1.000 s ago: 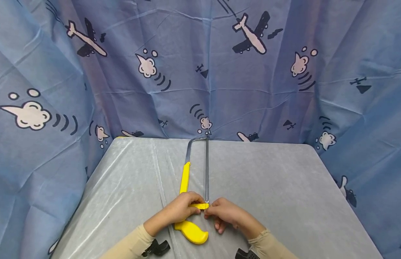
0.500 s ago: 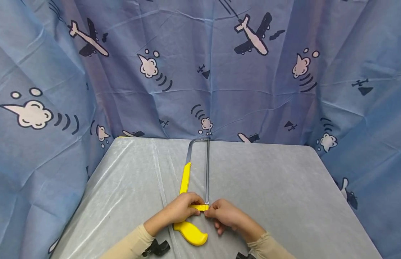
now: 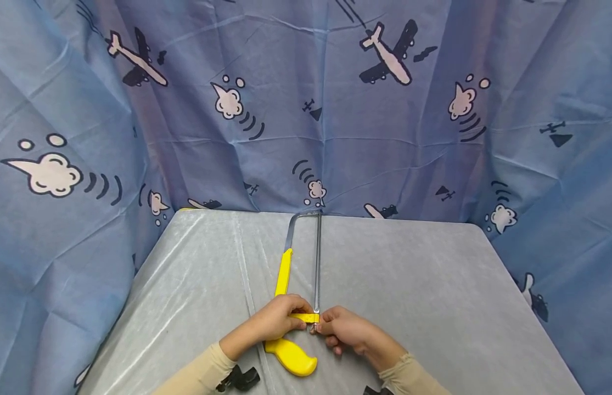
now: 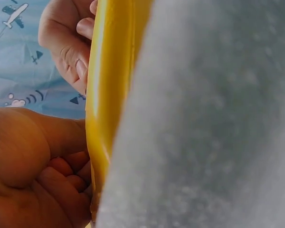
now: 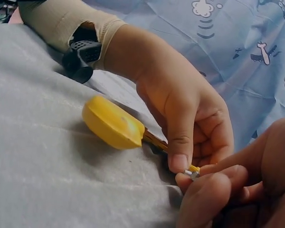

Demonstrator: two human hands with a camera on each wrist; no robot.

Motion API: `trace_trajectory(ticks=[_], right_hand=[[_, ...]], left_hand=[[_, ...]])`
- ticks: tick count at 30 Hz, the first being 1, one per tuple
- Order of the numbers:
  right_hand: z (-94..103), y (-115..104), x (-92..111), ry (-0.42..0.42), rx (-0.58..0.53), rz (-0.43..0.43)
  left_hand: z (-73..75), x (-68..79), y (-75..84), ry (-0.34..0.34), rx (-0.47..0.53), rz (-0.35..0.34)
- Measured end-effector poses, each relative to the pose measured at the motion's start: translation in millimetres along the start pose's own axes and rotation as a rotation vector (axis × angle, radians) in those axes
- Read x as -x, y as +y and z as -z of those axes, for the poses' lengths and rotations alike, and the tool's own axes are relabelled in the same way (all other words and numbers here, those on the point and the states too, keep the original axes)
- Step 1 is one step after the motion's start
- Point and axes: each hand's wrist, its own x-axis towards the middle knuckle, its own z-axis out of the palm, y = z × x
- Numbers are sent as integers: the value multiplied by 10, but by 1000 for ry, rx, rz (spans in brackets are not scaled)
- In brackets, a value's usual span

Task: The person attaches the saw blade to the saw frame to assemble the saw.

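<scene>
A hacksaw [image 3: 283,271] with a yellow grip and grey metal frame lies on the table, its handle [image 3: 293,357] toward me and its blade [image 3: 318,263] pointing away. My left hand [image 3: 278,318] holds the yellow arm at the blade's near end, thumb and fingers on either side. Just right of it, my right hand [image 3: 352,332] pinches a small silver fitting [image 5: 194,174] that looks like a wing nut, partly hidden by fingertips. In the left wrist view, the yellow handle [image 4: 107,95] stands close to the camera and hides much of the work.
A grey cloth-covered table [image 3: 409,274] spreads around the saw. Behind it and at both sides hangs a blue curtain [image 3: 266,66] with printed planes. Black camera mounts [image 3: 239,378] sit on the wrists. The saw's far end reaches the table's back edge.
My right fingers have shifted slightly at the small fitting, and a bit of metal now shows below the yellow arm. The left hand keeps its hold; the saw has barely moved.
</scene>
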Motion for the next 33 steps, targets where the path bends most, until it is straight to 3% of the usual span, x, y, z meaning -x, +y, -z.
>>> trace_trajectory(ticks=[13, 16, 21, 26, 33], right_hand=[[114, 23, -14, -116, -79, 35], [115, 13, -10, -86, -7, 53], [98, -12, 5, 14, 205, 90], [102, -33, 2, 64, 406, 174], [120, -20, -2, 92, 528, 234]], left_hand=[[16, -23, -7, -8, 42, 18], [16, -30, -2, -8, 31, 29], [16, -34, 16, -4, 7, 38], [27, -32, 0, -5, 46, 50], [40, -15, 21, -25, 110, 73]])
